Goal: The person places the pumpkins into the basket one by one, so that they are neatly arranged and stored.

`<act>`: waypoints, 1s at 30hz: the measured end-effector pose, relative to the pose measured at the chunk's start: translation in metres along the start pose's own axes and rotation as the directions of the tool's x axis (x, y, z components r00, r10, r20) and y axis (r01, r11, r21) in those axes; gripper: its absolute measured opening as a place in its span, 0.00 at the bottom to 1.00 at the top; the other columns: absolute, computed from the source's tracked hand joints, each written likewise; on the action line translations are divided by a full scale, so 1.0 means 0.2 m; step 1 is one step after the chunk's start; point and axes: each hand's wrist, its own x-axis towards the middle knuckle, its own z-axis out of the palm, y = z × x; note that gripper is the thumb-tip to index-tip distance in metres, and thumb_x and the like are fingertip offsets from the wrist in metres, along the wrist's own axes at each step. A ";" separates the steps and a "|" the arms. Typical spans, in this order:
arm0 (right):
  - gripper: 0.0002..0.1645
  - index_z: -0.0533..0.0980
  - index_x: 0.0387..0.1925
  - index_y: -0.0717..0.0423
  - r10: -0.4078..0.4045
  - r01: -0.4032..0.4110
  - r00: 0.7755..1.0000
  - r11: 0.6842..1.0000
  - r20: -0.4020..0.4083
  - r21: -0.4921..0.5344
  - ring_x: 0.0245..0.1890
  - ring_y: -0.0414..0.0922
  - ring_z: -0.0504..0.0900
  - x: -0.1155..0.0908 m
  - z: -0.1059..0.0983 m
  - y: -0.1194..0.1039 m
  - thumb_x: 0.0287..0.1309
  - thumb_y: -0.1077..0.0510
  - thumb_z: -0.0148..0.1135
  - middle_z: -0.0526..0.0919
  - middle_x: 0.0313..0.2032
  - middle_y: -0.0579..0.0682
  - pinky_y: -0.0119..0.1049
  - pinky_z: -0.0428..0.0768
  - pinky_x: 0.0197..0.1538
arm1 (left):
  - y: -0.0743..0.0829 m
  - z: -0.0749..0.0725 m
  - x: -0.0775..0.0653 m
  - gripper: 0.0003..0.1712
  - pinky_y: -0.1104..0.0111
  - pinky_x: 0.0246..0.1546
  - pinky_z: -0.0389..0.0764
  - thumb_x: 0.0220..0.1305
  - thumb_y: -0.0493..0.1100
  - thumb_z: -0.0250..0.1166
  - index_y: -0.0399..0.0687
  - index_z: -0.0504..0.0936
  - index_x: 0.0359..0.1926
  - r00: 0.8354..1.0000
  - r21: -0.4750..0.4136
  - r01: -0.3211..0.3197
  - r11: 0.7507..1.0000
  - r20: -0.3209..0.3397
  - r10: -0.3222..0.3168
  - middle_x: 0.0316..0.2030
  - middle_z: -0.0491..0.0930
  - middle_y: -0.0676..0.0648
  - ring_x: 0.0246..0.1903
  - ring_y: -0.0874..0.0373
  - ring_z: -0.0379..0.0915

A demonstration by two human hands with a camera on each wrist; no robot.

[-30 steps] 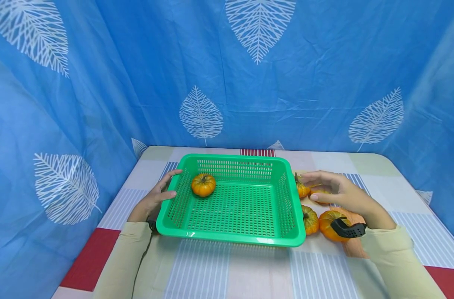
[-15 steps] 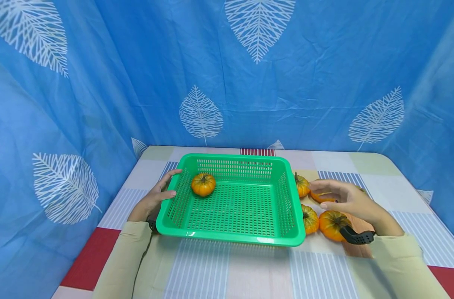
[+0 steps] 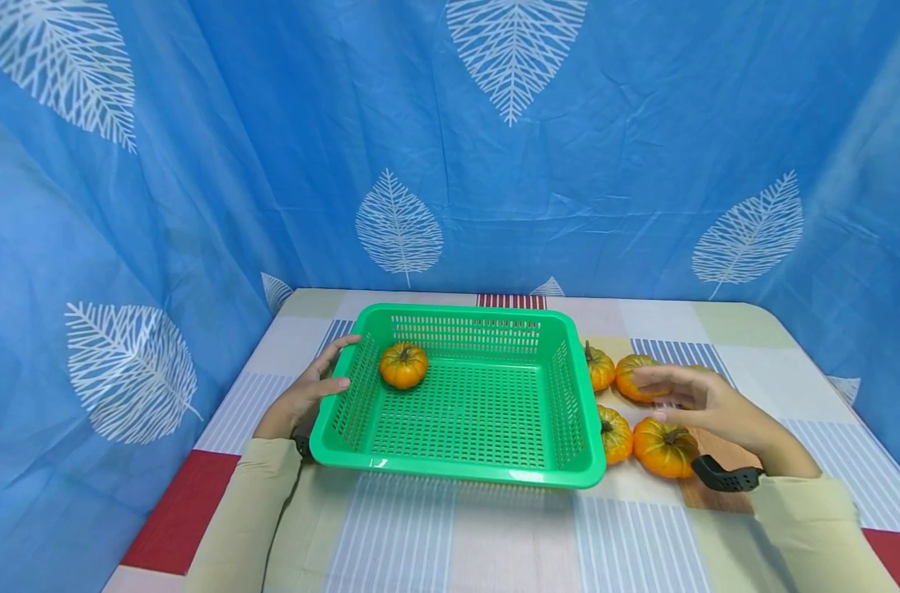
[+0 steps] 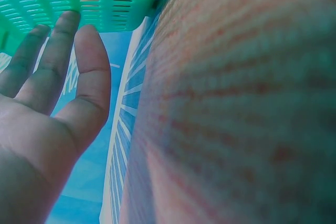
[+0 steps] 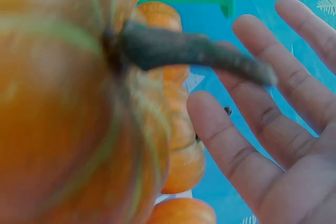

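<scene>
A green plastic basket with slotted walls stands on the table, one small orange pumpkin inside at its left. My left hand rests at the basket's left side, thumb and fingers spread along the rim. In the left wrist view its extended fingertips touch the slotted wall. Above the pumpkins right of the basket hovers my right hand, fingers loosely bent, holding nothing. Below it lies a front pumpkin. In the right wrist view a pumpkin with a long stem fills the left side, close to the fingers.
More pumpkins sit against the basket's right side, one at the front and one behind. Another pumpkin is partly covered by the right hand. A blue leaf-print curtain hangs behind the checked tablecloth.
My right hand has drifted right and slightly toward me over the pumpkins, uncovering more of the back one and the front one. The left hand and basket stay put.
</scene>
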 end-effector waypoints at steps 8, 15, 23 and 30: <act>0.32 0.69 0.72 0.75 0.056 -0.057 0.998 0.998 0.018 0.030 0.61 0.37 0.83 -0.06 -0.02 0.04 0.68 0.80 0.60 0.82 0.66 0.41 0.26 0.83 0.60 | -0.01 -0.01 0.00 0.32 0.66 0.56 0.86 0.78 0.49 0.65 0.77 0.65 0.75 1.000 -0.008 0.003 1.000 0.008 -0.003 0.65 0.69 0.53 0.57 0.62 0.77; 0.34 0.68 0.77 0.65 0.109 -0.119 0.990 0.988 0.093 0.103 0.64 0.35 0.81 -0.09 -0.03 0.07 0.72 0.77 0.57 0.79 0.69 0.38 0.27 0.84 0.60 | 0.00 0.00 0.00 0.33 0.65 0.59 0.84 0.79 0.51 0.64 0.74 0.63 0.77 1.000 0.036 -0.005 0.999 -0.004 0.005 0.73 0.60 0.29 0.59 0.63 0.75; 0.36 0.63 0.77 0.73 0.149 -0.171 0.977 0.974 0.153 0.149 0.65 0.37 0.80 -0.13 -0.04 0.10 0.70 0.77 0.59 0.79 0.70 0.44 0.30 0.83 0.61 | 0.01 0.00 -0.01 0.34 0.64 0.61 0.84 0.79 0.50 0.64 0.71 0.62 0.79 1.000 0.043 0.005 0.999 -0.009 -0.005 0.73 0.52 0.19 0.59 0.63 0.75; 0.38 0.65 0.78 0.64 0.241 -0.278 0.948 0.945 0.208 0.173 0.67 0.30 0.74 -0.16 -0.05 0.12 0.69 0.73 0.63 0.77 0.71 0.42 0.31 0.81 0.61 | 0.00 -0.01 -0.01 0.35 0.62 0.63 0.83 0.79 0.49 0.64 0.69 0.61 0.80 1.000 0.031 0.004 1.000 -0.002 -0.004 0.72 0.63 0.37 0.59 0.62 0.76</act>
